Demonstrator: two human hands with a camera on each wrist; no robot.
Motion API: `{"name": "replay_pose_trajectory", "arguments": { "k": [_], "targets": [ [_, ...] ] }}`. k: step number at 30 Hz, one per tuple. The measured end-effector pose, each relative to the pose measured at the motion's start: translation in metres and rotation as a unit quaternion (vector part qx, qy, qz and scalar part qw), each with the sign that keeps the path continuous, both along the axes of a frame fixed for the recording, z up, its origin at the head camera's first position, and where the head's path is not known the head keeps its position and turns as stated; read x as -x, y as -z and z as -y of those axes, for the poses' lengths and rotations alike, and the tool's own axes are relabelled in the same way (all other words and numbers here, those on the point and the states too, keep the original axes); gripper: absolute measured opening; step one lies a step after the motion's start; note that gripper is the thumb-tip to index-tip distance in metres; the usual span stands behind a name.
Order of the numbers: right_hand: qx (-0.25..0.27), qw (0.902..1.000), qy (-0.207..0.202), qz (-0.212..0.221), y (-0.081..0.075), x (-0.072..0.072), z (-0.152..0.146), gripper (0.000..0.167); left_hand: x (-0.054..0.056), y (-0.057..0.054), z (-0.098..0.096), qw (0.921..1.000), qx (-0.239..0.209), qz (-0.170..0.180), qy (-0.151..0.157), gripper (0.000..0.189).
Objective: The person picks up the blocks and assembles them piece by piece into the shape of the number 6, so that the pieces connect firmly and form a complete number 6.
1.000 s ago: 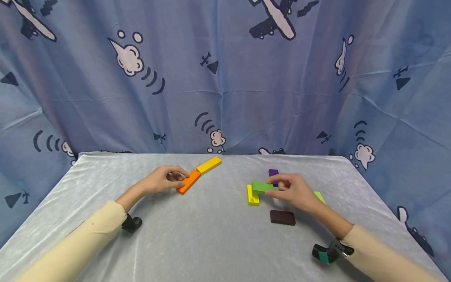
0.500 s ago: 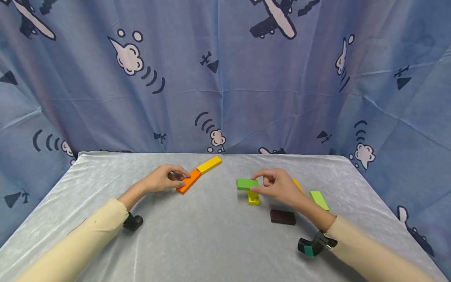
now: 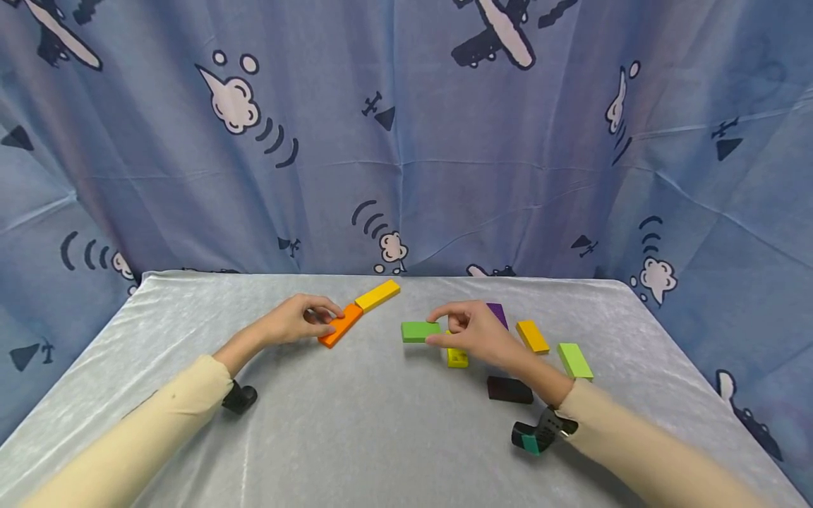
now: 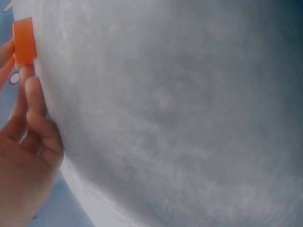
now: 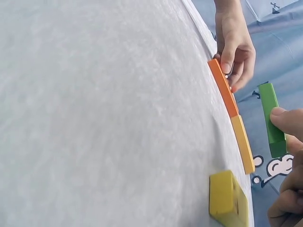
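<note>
Between thumb and fingertips, my left hand (image 3: 293,321) holds the near end of an orange block (image 3: 347,323) lying on the table. A yellow-orange block (image 3: 377,295) meets its far end at a slight angle. My right hand (image 3: 479,335) pinches a light green block (image 3: 416,332) by its right end, lifted above the cloth. Under that hand lies a bright yellow block (image 3: 457,358), partly hidden by the fingers. In the right wrist view the green block (image 5: 271,118) is off the table, and the yellow block (image 5: 222,198) shows below it.
On the right side lie a purple block (image 3: 498,314), partly covered by the right hand, an amber block (image 3: 532,336), a lime block (image 3: 574,360) and a dark brown block (image 3: 509,389). A pale cloth covers the table (image 3: 356,430); a blue patterned curtain (image 3: 330,141) hangs behind.
My right hand has carried the green block leftward, from over the yellow block to its left. The purple and amber blocks have come into sight. My left hand stays on the orange block.
</note>
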State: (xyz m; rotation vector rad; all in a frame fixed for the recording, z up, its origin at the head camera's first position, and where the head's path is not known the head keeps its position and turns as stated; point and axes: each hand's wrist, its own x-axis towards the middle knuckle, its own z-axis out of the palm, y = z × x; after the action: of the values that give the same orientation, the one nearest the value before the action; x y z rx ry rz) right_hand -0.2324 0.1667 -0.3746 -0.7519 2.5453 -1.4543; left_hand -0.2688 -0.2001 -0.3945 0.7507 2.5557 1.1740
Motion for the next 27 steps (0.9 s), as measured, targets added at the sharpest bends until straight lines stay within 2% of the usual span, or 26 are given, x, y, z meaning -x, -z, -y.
{"name": "replay_pose_trajectory", "arguments": {
  "k": [6, 13, 17, 27],
  "targets": [
    [0.013, 0.9998, -0.011, -0.005, 0.004, 0.004, 0.013, 0.024, 0.0, -0.001, 0.0, 1.0, -0.001, 0.002, 0.002, 0.028],
    [0.045, 0.998, -0.041, -0.015, 0.007, 0.005, 0.03, 0.024, -0.001, -0.001, 0.0, 1.0, -0.002, 0.001, 0.004, 0.027],
    [0.039, 0.9976, -0.052, -0.024, 0.008, 0.005, 0.039, 0.025, -0.001, 0.0, 0.0, 1.0, -0.002, -0.001, 0.006, 0.027],
    [0.047, 0.9957, -0.078, -0.013, 0.013, 0.006, 0.061, 0.024, -0.001, -0.001, -0.001, 1.0, -0.002, 0.0, 0.005, 0.026]
  ]
}}
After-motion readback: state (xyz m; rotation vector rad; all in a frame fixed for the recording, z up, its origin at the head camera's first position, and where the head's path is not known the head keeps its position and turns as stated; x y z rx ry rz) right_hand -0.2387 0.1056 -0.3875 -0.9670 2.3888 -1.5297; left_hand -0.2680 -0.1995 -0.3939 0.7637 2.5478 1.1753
